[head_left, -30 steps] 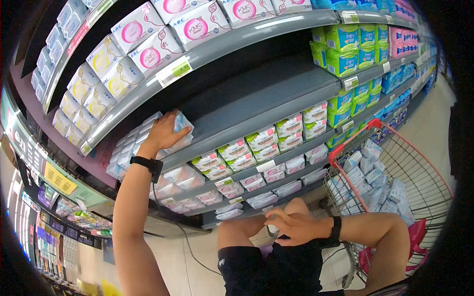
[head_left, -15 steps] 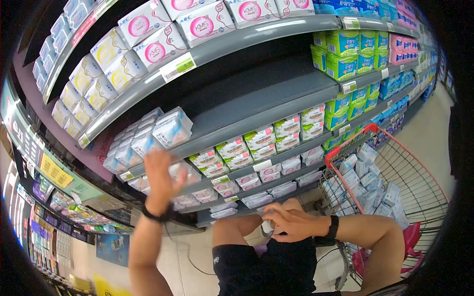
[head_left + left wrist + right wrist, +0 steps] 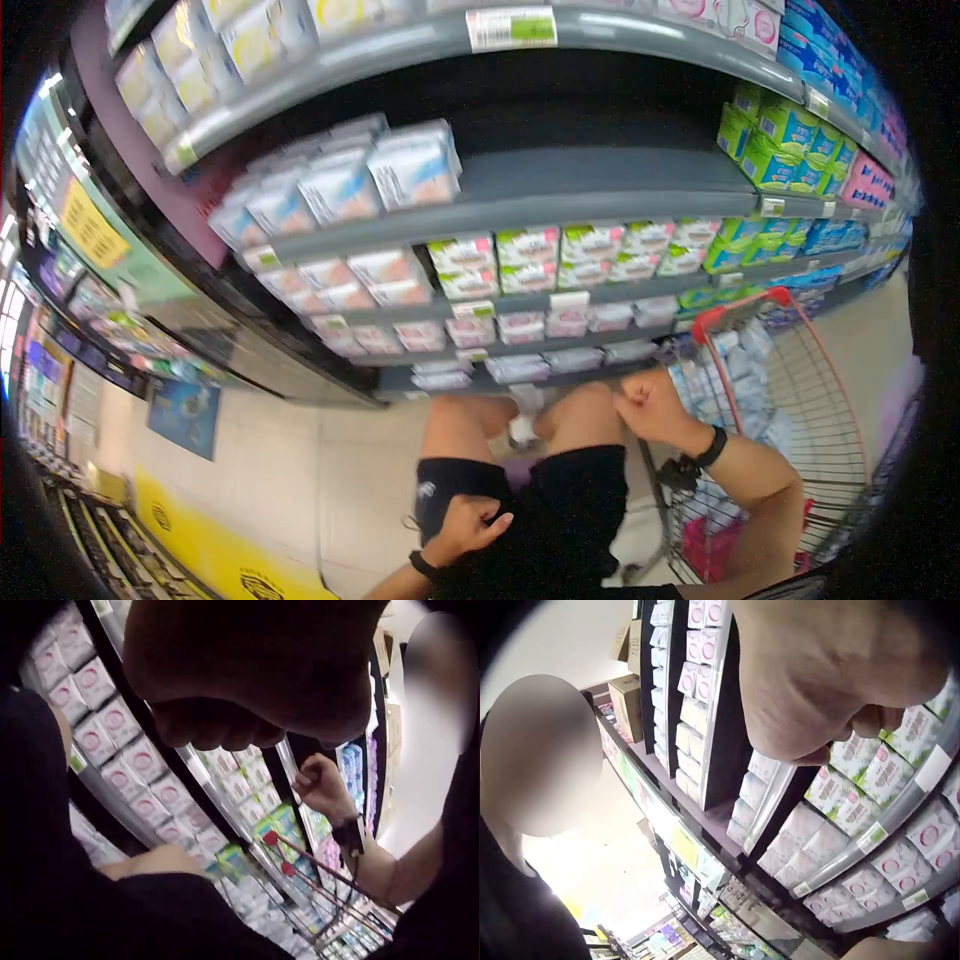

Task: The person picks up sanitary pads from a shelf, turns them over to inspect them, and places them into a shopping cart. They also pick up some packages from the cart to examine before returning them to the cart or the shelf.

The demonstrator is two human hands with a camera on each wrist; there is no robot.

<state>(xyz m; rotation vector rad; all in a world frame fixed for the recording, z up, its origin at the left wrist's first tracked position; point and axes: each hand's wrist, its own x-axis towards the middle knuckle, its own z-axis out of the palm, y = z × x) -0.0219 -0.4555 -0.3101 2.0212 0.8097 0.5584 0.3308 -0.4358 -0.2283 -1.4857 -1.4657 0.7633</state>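
Note:
My left hand is over the dark shorts, fingers curled, thumb out, nothing in its grip; in the left wrist view it is a dark shape. Above the other knee, beside the cart, my right hand has its fingers curled and holds nothing visible; the right wrist view shows it large. White-and-blue packs stand in rows at the left of a shelf. More pale packs lie in the wire cart.
Lower shelves hold green-and-white packs and pink-white packs. Green packs stand at the right. A display panel borders the shelves at left. The tiled floor shows around the knees.
My left hand has come away from the shelf packs and down to the shorts. My right hand has moved up and right, towards the cart. The head view has turned left.

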